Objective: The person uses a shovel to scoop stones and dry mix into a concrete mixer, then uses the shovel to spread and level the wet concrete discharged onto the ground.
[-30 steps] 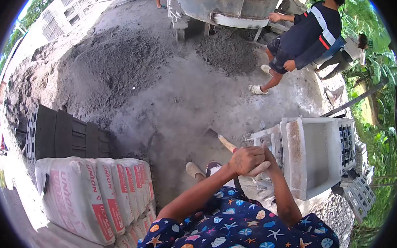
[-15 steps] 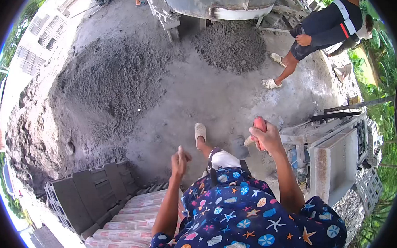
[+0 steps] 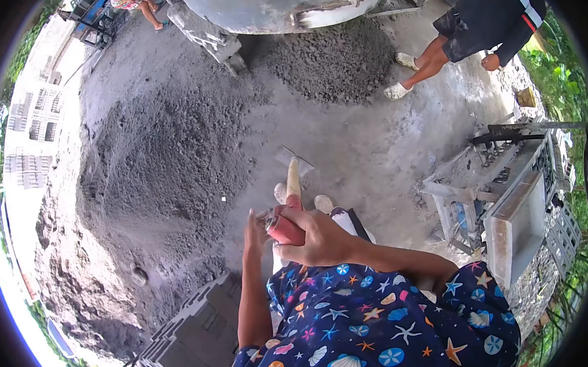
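Head view: my right hand clenches the stiff, likely blade-heavy shovel by its red grip, left hand open beside it; I'd add a hold lower on the shaft

Shovel: red grip, pale wooden shaft pointing away, grey blade down at the concrete floor.

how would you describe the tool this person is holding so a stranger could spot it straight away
From the big grey sand pile on the left, look right to the person's right hand. The shovel it clasps has a pale wooden shaft running away to a flat metal blade at the far end, and a red end in that hand, which nothing else nearby has.
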